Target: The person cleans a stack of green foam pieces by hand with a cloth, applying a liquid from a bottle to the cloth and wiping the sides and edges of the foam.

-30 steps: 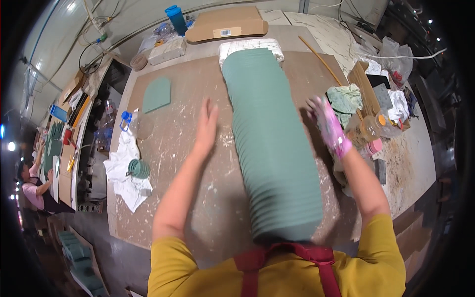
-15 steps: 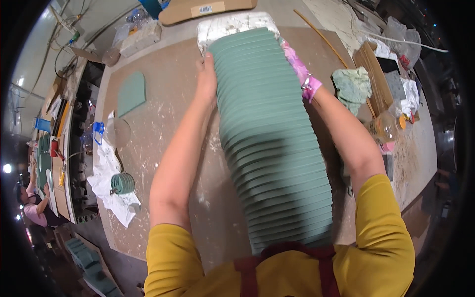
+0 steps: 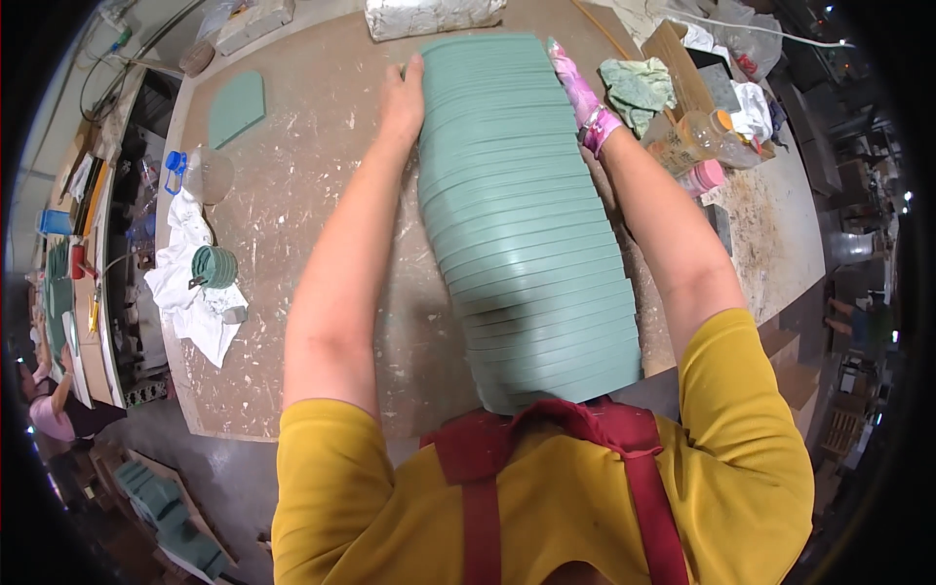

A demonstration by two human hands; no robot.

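A long row of thin green slabs (image 3: 526, 214), overlapping like leaning tiles, runs from the far part of the table to my apron. My bare left hand (image 3: 402, 96) presses against its far left side, thumb up along the edge and fingers partly hidden. Against the far right side lies my right hand (image 3: 577, 97), in a pink and purple covering, its fingers mostly out of sight behind the slabs. Between both hands the row is gripped. Beyond its far end, a little apart, sits a white block (image 3: 436, 17).
One loose green slab (image 3: 237, 107) lies far left. Nearer are a clear bottle with a blue cap (image 3: 175, 172), a white cloth (image 3: 185, 283) and a green coil (image 3: 214, 265). On the right are a crumpled green cloth (image 3: 639, 96) and an orange-capped bottle (image 3: 690, 139). Another person (image 3: 58, 405) is far left.
The row of slabs has come toward me with both hands, opening a gap from the white block. Its near end now meets my apron, and the view has tilted downward.
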